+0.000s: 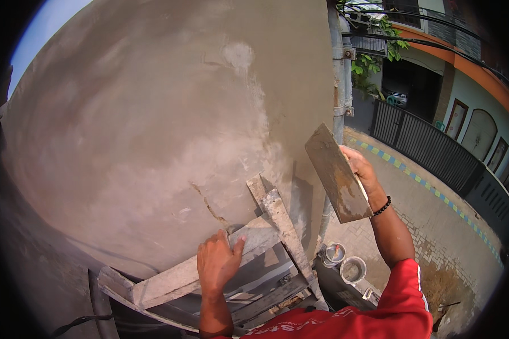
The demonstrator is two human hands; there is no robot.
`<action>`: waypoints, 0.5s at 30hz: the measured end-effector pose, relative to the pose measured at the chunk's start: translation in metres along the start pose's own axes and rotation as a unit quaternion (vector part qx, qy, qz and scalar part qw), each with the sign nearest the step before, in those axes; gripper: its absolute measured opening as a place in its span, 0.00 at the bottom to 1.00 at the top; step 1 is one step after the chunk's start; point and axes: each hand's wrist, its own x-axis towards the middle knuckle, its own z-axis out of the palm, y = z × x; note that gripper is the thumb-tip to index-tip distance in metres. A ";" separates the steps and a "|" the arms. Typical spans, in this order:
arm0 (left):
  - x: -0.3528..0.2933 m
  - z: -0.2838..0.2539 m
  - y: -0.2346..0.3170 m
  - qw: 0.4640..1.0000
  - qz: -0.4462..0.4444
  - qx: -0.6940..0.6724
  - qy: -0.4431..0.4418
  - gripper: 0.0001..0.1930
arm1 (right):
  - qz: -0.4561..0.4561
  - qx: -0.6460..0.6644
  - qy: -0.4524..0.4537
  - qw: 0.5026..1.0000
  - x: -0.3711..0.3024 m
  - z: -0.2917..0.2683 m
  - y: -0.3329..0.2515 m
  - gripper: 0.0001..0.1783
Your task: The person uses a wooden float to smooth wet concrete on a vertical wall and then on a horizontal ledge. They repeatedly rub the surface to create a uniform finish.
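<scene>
My right hand [363, 169] is closed around the back of a plastering float [335, 172], a flat rectangular board whose face is smeared with wet grey mortar. It is held tilted, near the right edge of the plastered wall [152, 124], and a gap to the wall cannot be judged. Lower down, my left hand [218, 261] grips the upper edge of a pale, mortar-stained wooden plank [169, 282], thumb apart from the curled fingers. The fingertips are partly hidden. Just above this hand, a thin crack-like line [209, 208] runs down the wall.
Wooden scaffold pieces [288, 237] cross beside the plank. A grey pipe [338, 85] with clamps runs along the wall's edge. Far below stand buckets [353, 270] on a ledge, beside a paved street [401, 192]. Overhead cables [424, 42] and a dark gate [430, 147] lie to the right.
</scene>
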 end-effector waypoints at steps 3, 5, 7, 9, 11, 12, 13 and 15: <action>0.000 0.002 -0.001 1.000 0.008 -0.008 0.018 0.23 | -0.103 -0.201 0.056 0.973 0.018 0.035 -0.009 0.32; -0.004 0.000 0.001 0.999 0.016 -0.009 0.044 0.23 | -0.245 -0.470 0.084 0.843 0.032 0.041 -0.008 0.31; -0.003 0.001 0.000 0.999 0.015 -0.013 0.036 0.22 | -0.264 -0.547 0.120 0.785 0.044 0.050 -0.010 0.31; -0.003 0.004 -0.003 0.999 0.022 -0.013 0.037 0.22 | -0.265 -0.603 0.152 0.737 0.056 0.059 -0.008 0.31; -0.004 0.007 -0.006 0.998 0.040 -0.011 0.054 0.22 | -0.263 -0.642 0.157 0.703 0.066 0.068 -0.005 0.32; -0.004 0.007 -0.006 0.998 0.038 0.000 0.050 0.22 | -0.264 -0.660 0.160 0.685 0.072 0.073 -0.004 0.32; -0.005 0.005 -0.005 0.998 0.036 0.011 0.046 0.22 | -0.254 -0.696 0.180 0.648 0.070 0.076 0.008 0.34; -0.010 0.007 -0.003 0.999 0.033 0.018 0.039 0.22 | -0.254 -0.699 0.180 0.643 0.065 0.071 0.022 0.35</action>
